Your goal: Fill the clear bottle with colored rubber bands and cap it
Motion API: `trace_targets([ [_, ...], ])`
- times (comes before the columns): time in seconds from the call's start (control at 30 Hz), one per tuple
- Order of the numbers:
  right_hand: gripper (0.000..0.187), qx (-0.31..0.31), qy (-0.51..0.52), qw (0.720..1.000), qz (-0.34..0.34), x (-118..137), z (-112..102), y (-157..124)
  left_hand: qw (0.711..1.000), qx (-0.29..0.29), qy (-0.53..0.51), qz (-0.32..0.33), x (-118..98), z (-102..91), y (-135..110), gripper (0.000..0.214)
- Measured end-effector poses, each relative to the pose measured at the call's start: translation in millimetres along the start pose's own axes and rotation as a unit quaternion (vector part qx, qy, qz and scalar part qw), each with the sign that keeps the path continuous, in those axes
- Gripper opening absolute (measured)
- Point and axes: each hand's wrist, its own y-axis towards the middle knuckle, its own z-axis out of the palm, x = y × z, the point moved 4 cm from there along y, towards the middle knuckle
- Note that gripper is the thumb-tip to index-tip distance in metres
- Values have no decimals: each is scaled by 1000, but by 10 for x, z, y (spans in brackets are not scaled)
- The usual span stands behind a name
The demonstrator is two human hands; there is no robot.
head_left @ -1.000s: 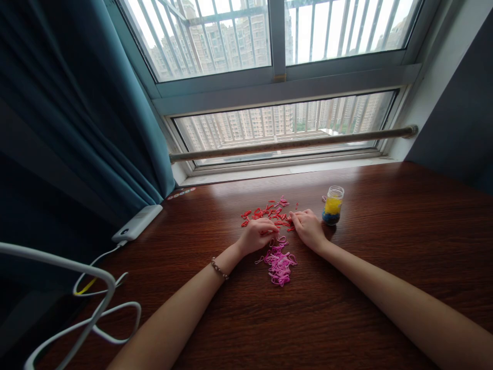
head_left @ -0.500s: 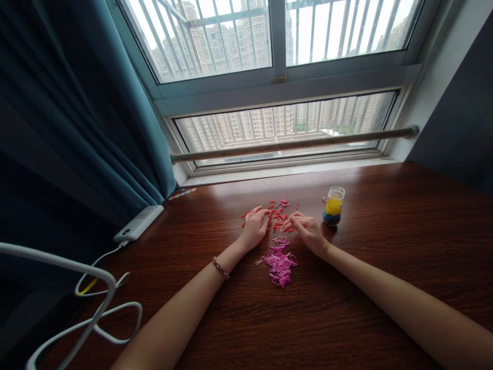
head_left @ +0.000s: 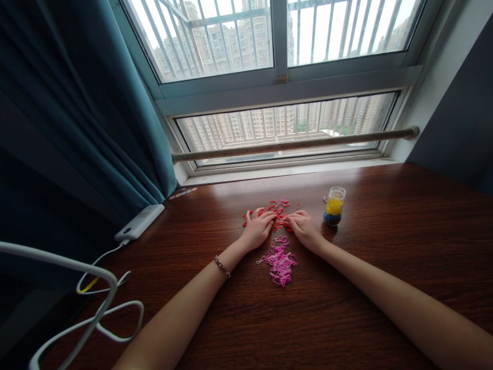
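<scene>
Head view: on the dark reddish-brown wooden desk [head_left: 246,313], small, thin, rubbery-looking red bands [head_left: 279,210] are scattered toward the far edge, between and beneath the hands. The left hand [head_left: 259,229] is laid palm down, fingers partly spread over them; the right hand [head_left: 305,229] is narrowed, its fingertips bunched at their right side. Whether a band is pinched by either cannot be told. The heap of pink, rubbery-looking loops [head_left: 282,266] lies closer to the near edge, so the colours could be mixed if bands were dragged back. The transparent, cylindrical jar [head_left: 334,208] with yellow and blue contents, upright toward the right edge, could be tipped by an outward swing of the right hand.
</scene>
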Motion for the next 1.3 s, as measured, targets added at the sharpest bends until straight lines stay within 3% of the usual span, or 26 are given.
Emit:
trace_targets([
  [0.37, 39, 46, -26, 998, -14, -11, 95, -16, 995, 1, 42, 85, -168, -64, -56, 26],
  [0.57, 40, 50, -6, 999, -3, -53, 107, 8, 996, -15, 29, 83, -166, -79, -60, 25],
  [0.8, 48, -41, 106, 991, 76, -150, -14, 33, 996, -1, 14, 91, -182, -81, -57, 27],
  [0.97, 50, -104, 201, 963, 147, -249, -56, 6, 996, -1, 2, 87, -176, -61, -51, 26],
  [1.07, 52, -112, 266, 947, 144, -187, -99, -9, 996, -17, -12, 87, -146, -54, -38, 24],
  [1.17, 55, -52, 329, 938, 93, 6, -130, -10, 994, -52, -55, 76, -83, -76, -18, 21],
  [1.3, 58, 106, 354, 929, 15, 248, -70, -22, 984, -107, -138, 27, 26, -133, -8, 14],
])
